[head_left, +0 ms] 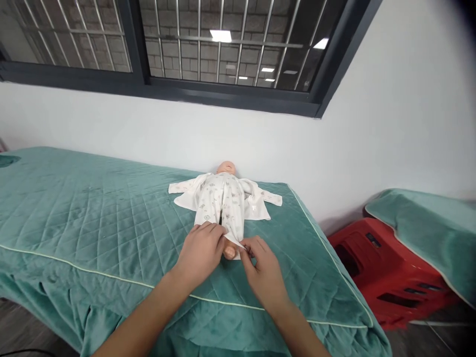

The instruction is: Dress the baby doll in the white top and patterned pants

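A baby doll [226, 167] lies on its back on the green quilted bed cover, its head toward the wall. White patterned baby trousers [233, 196] lie over its body and legs, and a white baby jacket [258, 202] is spread open beneath it with both sleeves out. My left hand [204, 248] pinches the trouser leg's hem on one side. On the other side of that hem, my right hand [262, 265] grips the cloth between thumb and fingers. Between my hands the doll's foot [229, 251] shows at the leg opening. The other foot is hidden behind my left hand.
The green bed cover [111, 213] stretches far to the left and ends at a piped edge in front. Behind it stands a white wall [148, 124] with a barred window [230, 44]. Red plastic stools [386, 272] stand to the right beside another green-covered surface [427, 223].
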### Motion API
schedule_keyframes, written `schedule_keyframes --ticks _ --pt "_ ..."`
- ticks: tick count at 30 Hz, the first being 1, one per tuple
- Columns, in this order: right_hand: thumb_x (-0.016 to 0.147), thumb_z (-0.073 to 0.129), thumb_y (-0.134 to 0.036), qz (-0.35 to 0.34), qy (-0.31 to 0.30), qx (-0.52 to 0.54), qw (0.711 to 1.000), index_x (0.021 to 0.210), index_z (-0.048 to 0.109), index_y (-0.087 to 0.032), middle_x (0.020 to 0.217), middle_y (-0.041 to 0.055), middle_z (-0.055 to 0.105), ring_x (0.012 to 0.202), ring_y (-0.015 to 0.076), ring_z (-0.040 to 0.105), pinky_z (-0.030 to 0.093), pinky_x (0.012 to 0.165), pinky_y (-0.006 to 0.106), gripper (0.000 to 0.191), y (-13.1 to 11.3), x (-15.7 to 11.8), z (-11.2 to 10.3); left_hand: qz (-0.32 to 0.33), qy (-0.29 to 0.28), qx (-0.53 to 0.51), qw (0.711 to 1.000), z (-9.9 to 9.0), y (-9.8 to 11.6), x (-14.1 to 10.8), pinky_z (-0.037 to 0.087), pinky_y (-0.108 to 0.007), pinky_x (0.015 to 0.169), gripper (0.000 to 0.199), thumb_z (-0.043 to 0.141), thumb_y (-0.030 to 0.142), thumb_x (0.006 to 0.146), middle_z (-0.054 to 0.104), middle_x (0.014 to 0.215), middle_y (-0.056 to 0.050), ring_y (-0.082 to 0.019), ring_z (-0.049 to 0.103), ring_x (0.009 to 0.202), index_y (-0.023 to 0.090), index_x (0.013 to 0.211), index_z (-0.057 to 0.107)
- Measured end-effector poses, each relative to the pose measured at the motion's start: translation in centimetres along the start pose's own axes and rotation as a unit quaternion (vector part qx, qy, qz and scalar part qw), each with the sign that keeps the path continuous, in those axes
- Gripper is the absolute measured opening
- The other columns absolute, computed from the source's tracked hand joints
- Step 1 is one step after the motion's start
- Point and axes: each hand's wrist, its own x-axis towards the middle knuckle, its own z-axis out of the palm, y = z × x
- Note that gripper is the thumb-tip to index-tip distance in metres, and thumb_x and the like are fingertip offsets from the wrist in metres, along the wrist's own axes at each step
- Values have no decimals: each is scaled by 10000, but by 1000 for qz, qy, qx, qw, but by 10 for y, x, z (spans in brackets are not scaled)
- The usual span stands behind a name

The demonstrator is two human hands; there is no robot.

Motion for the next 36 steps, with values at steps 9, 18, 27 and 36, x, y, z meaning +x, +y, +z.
schedule_keyframes --ticks 9,18,27,36 --pt "971 466 -169 -26 -50 -33 998 950 601 -226 937 37 614 896 198 585 463 776 325 149 4 -25 10 111 16 65 992 3 -1 -37 435 -384 765 174 463 100 932 641 859 -49 -226 572 856 183 953 615" --pt "960 445 -155 -3 -29 -53 998 1082 616 -209 1114 82 639 1068 229 579 465 956 375 217 60 26 15 -62 69 -1 996 31 -110 -2 474 -425 995 311 416 182 957 657 1218 -99 -255 561 1173 189 1186 627" --pt "902 460 -65 -83 -128 -246 957 1041 675 -151 1058 124 625 985 248 537 450 899 362 270 107 110 48 99 -67 30 992 61 -155 69 411 -393 1114 322 502 226 929 633 1329 -58 -258 500 1310 252 1180 703" --pt "890 441 -45 -86 -108 -148 979 1004 683 -183 1024 96 617 990 233 535 457 867 337 301 115 108 39 87 -61 -19 994 74 -151 84 476 -364 1050 377 503 267 931 636 1340 -70 -250 591 1222 203 1276 639"
